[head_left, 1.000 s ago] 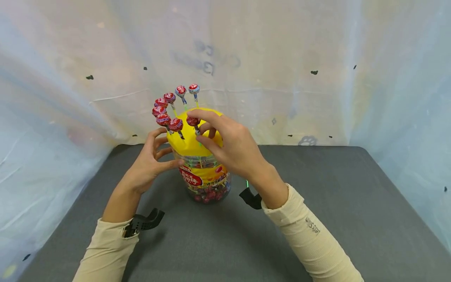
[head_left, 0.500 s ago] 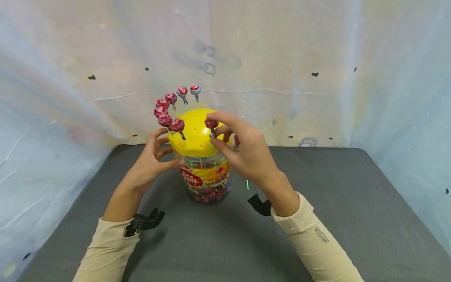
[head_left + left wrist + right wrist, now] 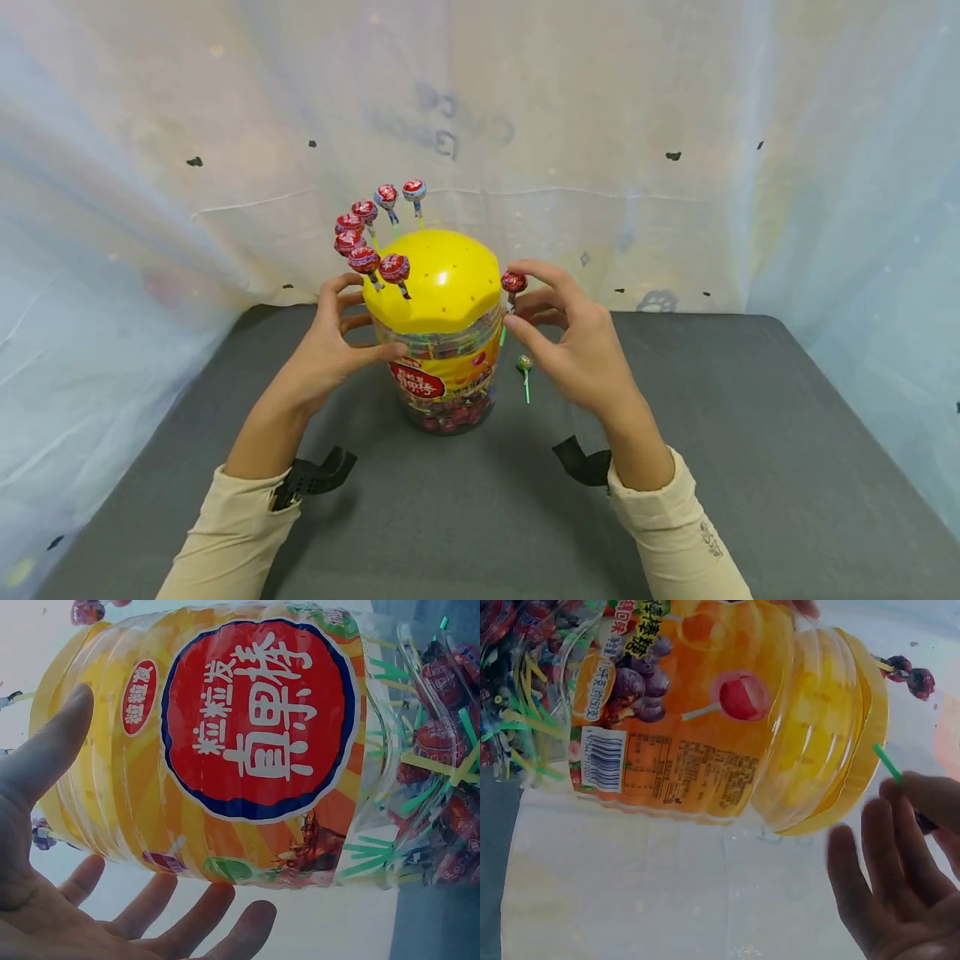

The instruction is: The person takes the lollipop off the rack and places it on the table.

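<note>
A clear candy jar (image 3: 450, 367) with a yellow lid (image 3: 450, 275) and a printed label stands on the table, with wrapped lollipops inside. My left hand (image 3: 330, 342) grips its upper left side, thumb in front and fingers round the back. Several red-wrapped lollipops (image 3: 395, 268) stand upright along the left and back of the lid. Small holes dot the lid's top. Just right of the jar, my right hand (image 3: 573, 333) pinches a red lollipop (image 3: 513, 282) between thumb and fingers. Its green stick (image 3: 887, 763) points toward the lid's side in the right wrist view.
A green-wrapped lollipop (image 3: 525, 364) lies on the dark grey table (image 3: 465, 517), right of the jar. A pale translucent sheet (image 3: 585, 125) hangs behind and on both sides of the table.
My right hand has moved right with the lollipop, from over the lid to beside the jar, uncovering the green lollipop. The jar and its standing lollipops have shifted slightly, turning in my left hand.
</note>
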The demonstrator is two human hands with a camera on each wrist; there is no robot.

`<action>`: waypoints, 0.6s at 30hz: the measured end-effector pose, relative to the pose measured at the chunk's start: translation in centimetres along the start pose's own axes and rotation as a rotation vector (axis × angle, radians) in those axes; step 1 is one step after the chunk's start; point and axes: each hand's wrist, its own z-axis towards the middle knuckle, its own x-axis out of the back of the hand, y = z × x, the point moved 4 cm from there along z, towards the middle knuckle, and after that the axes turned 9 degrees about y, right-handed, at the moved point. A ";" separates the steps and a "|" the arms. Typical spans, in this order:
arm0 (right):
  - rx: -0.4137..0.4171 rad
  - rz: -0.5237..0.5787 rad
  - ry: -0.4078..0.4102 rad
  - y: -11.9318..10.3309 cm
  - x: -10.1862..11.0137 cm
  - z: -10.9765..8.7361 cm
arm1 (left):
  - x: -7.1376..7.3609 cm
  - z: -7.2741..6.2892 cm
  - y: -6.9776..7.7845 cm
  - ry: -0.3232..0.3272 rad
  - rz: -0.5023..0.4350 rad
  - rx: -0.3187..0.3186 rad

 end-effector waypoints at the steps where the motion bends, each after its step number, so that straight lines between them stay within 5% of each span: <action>1: -0.016 0.007 -0.019 0.2 0.0 0.0 | 0.0 -0.1 0.1 -0.001 0.006 -0.002; 13: -0.055 -0.213 -0.166 3.0 2.1 -0.1 | -0.2 0.0 -0.2 0.000 0.004 0.014; 18: -0.114 -0.143 -0.210 4.0 2.1 -0.2 | -0.4 0.4 -0.6 -0.016 -0.054 0.014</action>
